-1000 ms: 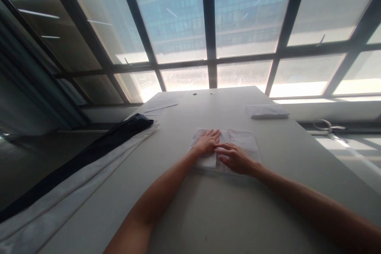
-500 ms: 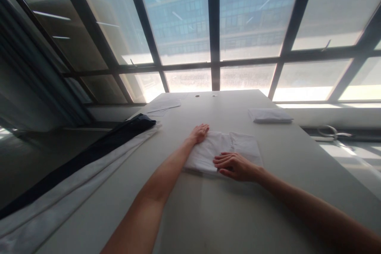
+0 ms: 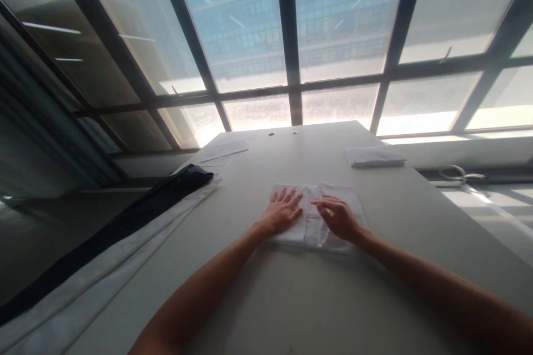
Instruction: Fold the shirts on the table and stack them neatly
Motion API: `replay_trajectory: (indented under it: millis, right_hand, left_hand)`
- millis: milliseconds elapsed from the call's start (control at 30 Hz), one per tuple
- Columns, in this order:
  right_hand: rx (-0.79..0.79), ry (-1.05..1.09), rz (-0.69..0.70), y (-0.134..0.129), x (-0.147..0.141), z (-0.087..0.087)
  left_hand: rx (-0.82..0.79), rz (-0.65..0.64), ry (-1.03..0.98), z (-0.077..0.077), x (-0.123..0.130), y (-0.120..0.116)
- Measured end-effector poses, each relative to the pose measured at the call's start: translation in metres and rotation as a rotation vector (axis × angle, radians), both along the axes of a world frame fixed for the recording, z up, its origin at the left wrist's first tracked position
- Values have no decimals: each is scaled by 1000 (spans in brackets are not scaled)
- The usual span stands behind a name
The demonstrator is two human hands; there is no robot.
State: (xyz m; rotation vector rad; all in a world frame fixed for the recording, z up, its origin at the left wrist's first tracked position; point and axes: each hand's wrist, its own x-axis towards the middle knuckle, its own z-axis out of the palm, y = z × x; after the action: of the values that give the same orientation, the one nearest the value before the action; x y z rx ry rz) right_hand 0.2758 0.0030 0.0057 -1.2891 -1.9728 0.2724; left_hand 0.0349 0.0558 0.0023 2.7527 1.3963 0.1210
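Observation:
A folded white cloth (image 3: 293, 236) lies on the white table in front of me, with a lengthwise gap and creases near its middle. My left hand (image 3: 283, 212) is flat on its left half, fingers spread. Over the right half is my right hand (image 3: 339, 219), its fingers stretched to the left and slightly bent, the thumb close below them. Nothing shows gripped in it; whether the fingertips press on the cloth is hard to make out.
Long white cloth (image 3: 137, 263) and dark navy cloth (image 3: 166, 194) run along the table's left edge. Thin white sheets (image 3: 225, 150) lie at the far left. Another folded white cloth (image 3: 375, 156) rests at the far right. Windows (image 3: 337, 22) stand beyond the table (image 3: 266, 299).
My left hand has come from the cloth's far left corner down onto its left half, fingers now spread. My right hand has moved away from the near edge and slightly right. The view has shifted a little.

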Motion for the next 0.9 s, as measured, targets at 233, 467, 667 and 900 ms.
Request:
replay_trajectory:
  millis: [233,467,667,900]
  right_hand:
    - [-224,-352,-181,25,16,-6]
    - [-194,-484,-24,19,5,-3]
    - [-211,-286,-5,24,6,0]
    - [-385,265,-380,47,66,19]
  left_hand:
    - [45,163,-22,-8,18,-34]
    - [10,85,-13,-4,49,-16]
    - [34,8,-34,-3,59,-3]
    - [41,-66,-28,-3,60,-23]
